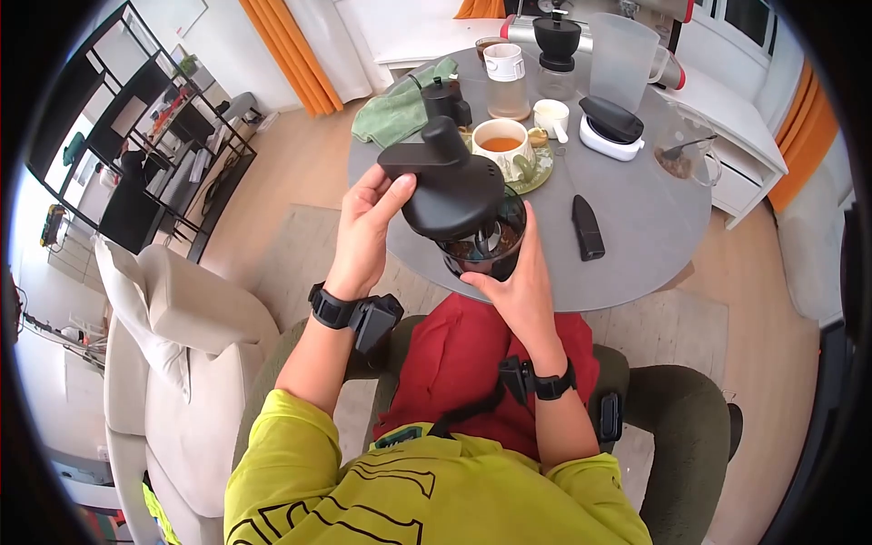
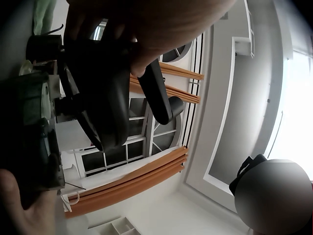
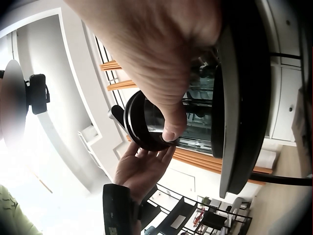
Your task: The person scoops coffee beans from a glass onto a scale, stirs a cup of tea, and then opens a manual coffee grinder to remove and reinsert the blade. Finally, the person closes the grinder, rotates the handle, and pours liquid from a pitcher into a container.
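A black lid with a crank handle point(image 1: 454, 195) is tilted over a dark glass jar point(image 1: 500, 259) at the table's near edge, in the head view. My left hand point(image 1: 363, 227) holds the lid by its left side, thumb on top. My right hand point(image 1: 522, 295) grips the jar, its thumb at the near side and fingers round the right. Brown contents show inside the jar. In the left wrist view the lid point(image 2: 100, 93) stands apart from the jar point(image 2: 29, 132). The right wrist view shows my thumb across the jar's glass point(image 3: 198, 122).
On the grey table point(image 1: 636, 232) are a black-handled object point(image 1: 587, 227), a cup of amber liquid point(image 1: 502, 145) on a green plate, a white scale-like object point(image 1: 610, 136), a glass pitcher point(image 1: 686, 159), a tall translucent jug point(image 1: 622, 64), a grinder point(image 1: 556, 50) and a green cloth point(image 1: 391, 116).
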### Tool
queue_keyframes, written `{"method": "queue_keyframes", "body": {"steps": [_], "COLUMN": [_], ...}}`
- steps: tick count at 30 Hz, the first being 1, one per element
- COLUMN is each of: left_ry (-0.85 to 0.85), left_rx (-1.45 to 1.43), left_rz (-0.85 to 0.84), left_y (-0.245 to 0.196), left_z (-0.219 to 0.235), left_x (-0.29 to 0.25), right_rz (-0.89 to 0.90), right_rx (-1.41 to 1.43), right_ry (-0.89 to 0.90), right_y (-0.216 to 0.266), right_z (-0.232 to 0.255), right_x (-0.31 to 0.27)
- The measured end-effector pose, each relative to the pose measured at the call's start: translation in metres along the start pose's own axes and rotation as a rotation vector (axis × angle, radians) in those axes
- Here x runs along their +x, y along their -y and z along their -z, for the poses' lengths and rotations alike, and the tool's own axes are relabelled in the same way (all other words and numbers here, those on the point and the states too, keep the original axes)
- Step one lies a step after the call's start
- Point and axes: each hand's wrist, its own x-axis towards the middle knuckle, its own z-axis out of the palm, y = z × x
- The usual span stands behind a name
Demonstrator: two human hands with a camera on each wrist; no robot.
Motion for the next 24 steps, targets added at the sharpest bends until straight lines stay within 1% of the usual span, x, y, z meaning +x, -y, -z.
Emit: {"method": "queue_keyframes", "body": {"steps": [5, 7, 8, 11, 12, 14, 16, 18, 20, 22, 24], "left_ry": [-0.01, -0.001, -0.034, -0.153, -0.161, -0.325, -0.379, -0.415, -0.438, -0.465, -0.459], "left_rx": [0.064, -0.027, 0.056, 0.027, 0.032, 0.189, 0.236, 0.235, 0.241, 0.264, 0.256], "left_rz": [-0.016, -0.051, -0.077, -0.106, -0.106, -0.121, -0.087, -0.038, -0.027, -0.039, -0.017], "left_y": [-0.002, -0.005, -0.006, -0.005, 0.003, 0.028, 0.05, 0.07, 0.085, 0.091, 0.093], "left_z": [0.0, 0.006, 0.016, 0.039, 0.048, 0.068, 0.08, 0.085, 0.087, 0.081, 0.08], "left_x": [0.008, 0.018, 0.024, 0.041, 0.048, 0.058, 0.061, 0.062, 0.065, 0.065, 0.066], "right_rz": [-0.029, -0.029, -0.031, -0.02, -0.019, -0.032, -0.037, -0.045, -0.027, -0.031, -0.041], "right_rx": [0.082, 0.067, 0.051, 0.055, 0.061, 0.075, 0.059, 0.036, 0.042, 0.051, 0.061], "right_ry": [0.02, 0.026, 0.021, 0.012, 0.019, 0.025, 0.03, 0.031, 0.032, 0.034, 0.037], "right_y": [0.001, 0.0, 0.0, -0.003, -0.003, -0.003, -0.002, -0.003, -0.004, -0.005, -0.005], "right_z": [0.001, 0.001, 0.001, -0.001, -0.001, 0.0, 0.001, 0.002, 0.001, 0.001, 0.001], "right_x": [0.001, 0.002, 0.001, 0.0, 0.0, 0.002, 0.002, 0.002, 0.002, 0.003, 0.002]}}
